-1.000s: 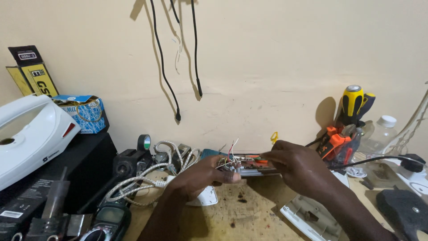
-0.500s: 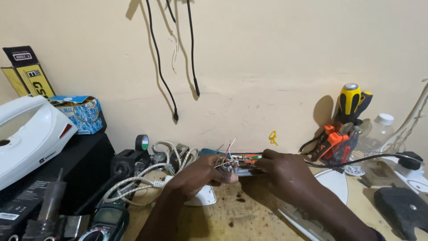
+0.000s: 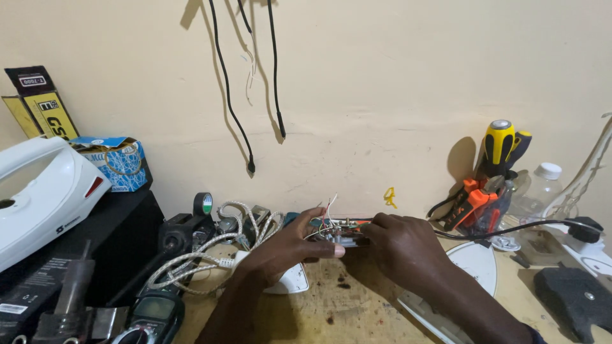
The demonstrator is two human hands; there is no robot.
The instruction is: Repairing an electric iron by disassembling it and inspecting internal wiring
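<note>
Both hands sit close together over a small circuit assembly (image 3: 341,230) with thin red and white wires sprouting upward, held just above the tabletop (image 3: 344,312) near the wall. The left hand (image 3: 290,250) is closed on the assembly's near-left edge, thumb pressed along its front. The right hand (image 3: 403,245) has curled in tighter than 1 second ago: then its fingers reached out along the piece with an orange part showing; now that hand covers most of the right end and the fingers pinch down on it. The piece itself has barely shifted; it stays between the 2 hands at about the same place in front of the wall. Judging from this, the work has moved from steadying the piece to a finer grip on its right end, though what the fingertips touch there is hidden.

Around them: a braided white cord (image 3: 210,251) coiled at the left, a white iron (image 3: 38,197) on a black box, a multimeter (image 3: 153,312) at the lower left, screwdrivers and pliers in a holder (image 3: 491,191) at the right, and a white soleplate (image 3: 475,264) just beside the right wrist.
</note>
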